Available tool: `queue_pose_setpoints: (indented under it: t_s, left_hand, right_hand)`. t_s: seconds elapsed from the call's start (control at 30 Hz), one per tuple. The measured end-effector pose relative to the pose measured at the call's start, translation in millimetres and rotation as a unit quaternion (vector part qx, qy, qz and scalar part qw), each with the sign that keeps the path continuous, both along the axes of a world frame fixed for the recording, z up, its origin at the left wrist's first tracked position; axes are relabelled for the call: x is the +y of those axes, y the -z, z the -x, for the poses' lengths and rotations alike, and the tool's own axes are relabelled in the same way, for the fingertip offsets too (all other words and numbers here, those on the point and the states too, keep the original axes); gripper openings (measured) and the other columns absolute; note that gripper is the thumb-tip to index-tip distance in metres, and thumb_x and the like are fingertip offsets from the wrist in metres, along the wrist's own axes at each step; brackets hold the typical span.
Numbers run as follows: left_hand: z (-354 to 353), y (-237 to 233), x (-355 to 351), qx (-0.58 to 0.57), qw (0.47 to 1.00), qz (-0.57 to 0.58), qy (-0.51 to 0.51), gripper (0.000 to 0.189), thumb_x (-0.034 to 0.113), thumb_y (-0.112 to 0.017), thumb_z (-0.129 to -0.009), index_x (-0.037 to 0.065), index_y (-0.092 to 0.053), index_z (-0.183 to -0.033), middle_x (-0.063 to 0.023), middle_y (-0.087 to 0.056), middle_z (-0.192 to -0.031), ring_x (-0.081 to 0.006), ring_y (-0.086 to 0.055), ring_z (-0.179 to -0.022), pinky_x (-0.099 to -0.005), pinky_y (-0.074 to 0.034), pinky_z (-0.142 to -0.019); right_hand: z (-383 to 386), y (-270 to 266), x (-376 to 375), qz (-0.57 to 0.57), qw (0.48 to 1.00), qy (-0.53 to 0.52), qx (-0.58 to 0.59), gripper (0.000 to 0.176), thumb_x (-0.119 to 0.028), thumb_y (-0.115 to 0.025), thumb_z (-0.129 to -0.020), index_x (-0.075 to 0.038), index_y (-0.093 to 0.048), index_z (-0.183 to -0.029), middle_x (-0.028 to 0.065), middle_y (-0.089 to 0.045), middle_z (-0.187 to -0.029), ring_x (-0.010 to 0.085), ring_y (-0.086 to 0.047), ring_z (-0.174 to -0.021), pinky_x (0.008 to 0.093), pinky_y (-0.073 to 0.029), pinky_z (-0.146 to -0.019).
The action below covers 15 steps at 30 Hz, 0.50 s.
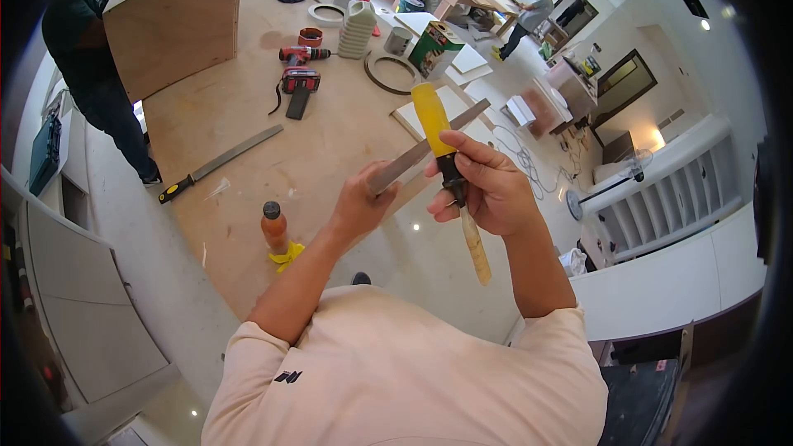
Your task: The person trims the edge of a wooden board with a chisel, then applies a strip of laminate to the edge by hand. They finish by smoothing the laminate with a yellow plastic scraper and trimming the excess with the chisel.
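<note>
My left hand [363, 201] is closed around one end of a flat grey metal file [401, 167], which slants up to the right and passes behind the tool in my other hand. My right hand [492, 182] grips a tool with a yellow-and-black handle [429, 116], its yellow end up. Below my fingers, a mottled amber, stick-like lower end [475, 249] points down. Both hands are raised over the worktable's near right edge. On the table to the left lies another file [235, 157] with a black-and-yellow handle. A bottle of orange-brown liquid [273, 227] stands near my left forearm.
The wooden worktable [206, 128] bears a red cordless drill [302, 55], another battery tool [299, 89], a pale jug [358, 29], a green tin [435, 49] and a ring-shaped strip [390, 74]. A large wooden box [178, 29] stands at back left, a person [95, 58] beside it. Another person [529, 21] stands farther back.
</note>
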<state>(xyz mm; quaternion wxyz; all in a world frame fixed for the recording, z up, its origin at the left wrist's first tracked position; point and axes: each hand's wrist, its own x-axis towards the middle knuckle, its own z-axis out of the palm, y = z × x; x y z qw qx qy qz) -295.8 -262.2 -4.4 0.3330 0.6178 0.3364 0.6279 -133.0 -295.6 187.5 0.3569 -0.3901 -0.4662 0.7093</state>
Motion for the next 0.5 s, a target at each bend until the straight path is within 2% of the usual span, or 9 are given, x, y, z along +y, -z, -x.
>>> queue_pose_setpoints:
  t_s: [0.03,0.13,0.23,0.33,0.4,0.47,0.5]
  left_hand:
    - [0,-1,0,0.000,1.000,0.004,0.002,0.029,0.005,-0.067,-0.084,0.001,-0.062,-0.112,-0.0175,-0.066,-0.106,-0.0350,-0.065,-0.095,-0.0356,-0.051,-0.082]
    - [4,-4,0,0.007,1.000,0.007,0.006,0.029,0.004,-0.067,-0.084,0.001,-0.062,-0.113,-0.0173,-0.066,-0.106,-0.0353,-0.064,-0.094,-0.0353,-0.051,-0.082]
    - [1,-4,-2,0.013,1.000,-0.001,0.010,0.030,0.004,-0.068,-0.083,0.001,-0.062,-0.113,-0.0174,-0.066,-0.106,-0.0356,-0.064,-0.094,-0.0354,-0.051,-0.082]
    - [-4,2,-5,-0.008,1.000,0.013,0.013,0.031,0.004,-0.068,-0.083,0.001,-0.062,-0.113,-0.0176,-0.066,-0.106,-0.0347,-0.065,-0.095,-0.0352,-0.051,-0.082]
    - [-8,14,-1,-0.027,0.999,0.035,0.024,0.031,0.003,-0.069,-0.082,0.001,-0.062,-0.113,-0.0176,-0.066,-0.106,-0.0338,-0.066,-0.096,-0.0345,-0.051,-0.082]
    - [-3,14,-4,0.020,0.994,0.102,0.037,0.031,0.003,-0.069,-0.082,0.000,-0.063,-0.112,-0.0181,-0.067,-0.107,-0.0317,-0.066,-0.097,-0.0335,-0.051,-0.083]
    - [-1,12,-6,0.044,0.989,0.134,0.043,0.031,0.003,-0.069,-0.082,-0.001,-0.063,-0.112,-0.0184,-0.067,-0.107,-0.0306,-0.067,-0.098,-0.0331,-0.051,-0.083]
  right_hand:
    - [0,-2,0,0.029,0.999,0.003,0.035,0.048,-0.008,-0.043,-0.101,-0.015,-0.038,-0.149,0.0166,-0.063,-0.111,0.0266,-0.069,-0.071,0.0354,-0.060,-0.059]
    - [1,-3,0,0.034,0.999,0.035,0.020,0.049,-0.005,-0.042,-0.100,-0.015,-0.039,-0.149,0.0173,-0.063,-0.111,0.0271,-0.070,-0.072,0.0373,-0.059,-0.059]
    - [-13,19,3,-0.026,0.998,-0.045,0.038,0.052,-0.005,-0.046,-0.099,-0.016,-0.037,-0.150,0.0155,-0.062,-0.110,0.0256,-0.068,-0.073,0.0363,-0.058,-0.064]
    - [-11,31,-9,-0.130,0.968,-0.056,-0.209,0.056,-0.007,-0.046,-0.100,-0.013,-0.030,-0.153,0.0166,-0.062,-0.112,0.0261,-0.068,-0.089,0.0354,-0.055,-0.079]
    - [-6,54,-17,-0.317,0.880,-0.057,-0.350,0.058,-0.006,-0.050,-0.098,-0.014,-0.031,-0.153,0.0151,-0.062,-0.105,0.0259,-0.065,-0.085,0.0342,-0.053,-0.079]
    - [2,66,-28,-0.395,0.809,-0.048,-0.434,0.059,-0.006,-0.053,-0.097,-0.015,-0.033,-0.152,0.0151,-0.062,-0.100,0.0276,-0.064,-0.082,0.0348,-0.051,-0.078]
    - [7,66,-33,-0.388,0.803,-0.044,-0.450,0.059,-0.006,-0.055,-0.096,-0.016,-0.035,-0.151,0.0158,-0.062,-0.097,0.0293,-0.063,-0.080,0.0360,-0.051,-0.078]
